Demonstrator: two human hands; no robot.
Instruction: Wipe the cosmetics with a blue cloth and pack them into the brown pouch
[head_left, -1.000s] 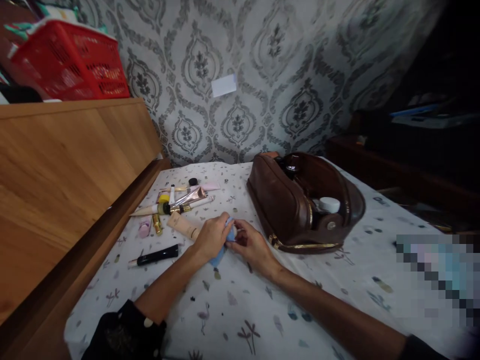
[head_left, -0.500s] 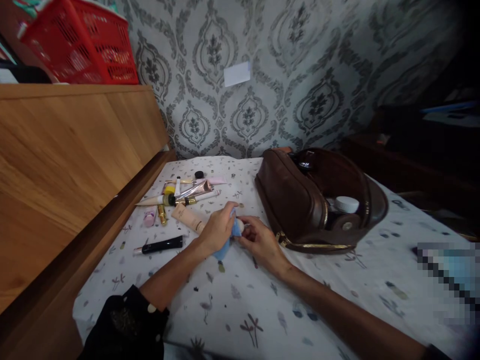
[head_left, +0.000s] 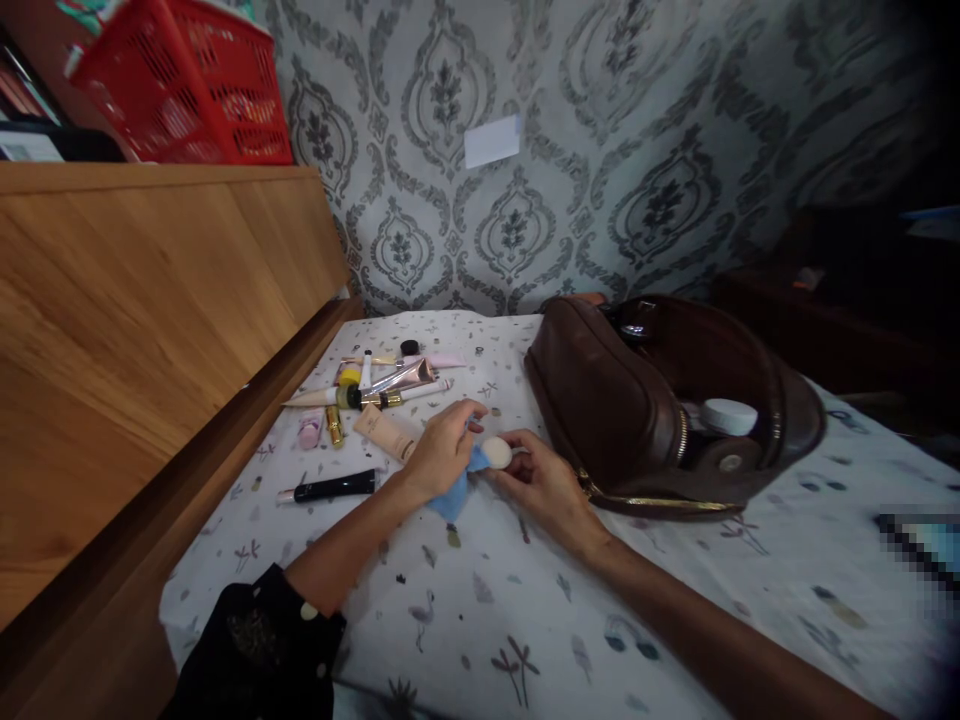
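My left hand point(head_left: 444, 448) is closed on a light blue cloth point(head_left: 451, 497), whose lower end hangs down to the printed sheet. Between the fingers of my right hand point(head_left: 541, 488) is a small round whitish jar point(head_left: 496, 453), its flat face turned up toward me. The cloth touches the jar's left side. A beige squeeze tube point(head_left: 383, 432) lies just left of my left hand, partly hidden by it. Close to my right hand stands a brown leather bag point(head_left: 600, 400), unzipped, with a white round container point(head_left: 729, 416) in its opening.
Several cosmetics lie at the left, among them a black tube point(head_left: 335, 486), a gold lipstick point(head_left: 334, 427) and a rose-gold tube point(head_left: 405, 376). A wooden cabinet point(head_left: 165, 260) with a red basket point(head_left: 184, 90) on top borders the left side. The patterned wall point(head_left: 450, 200) stands behind.
The round jar has come further out of the cloth, so more of its face shows. My hands stay close together, and the whole view has shifted slightly.
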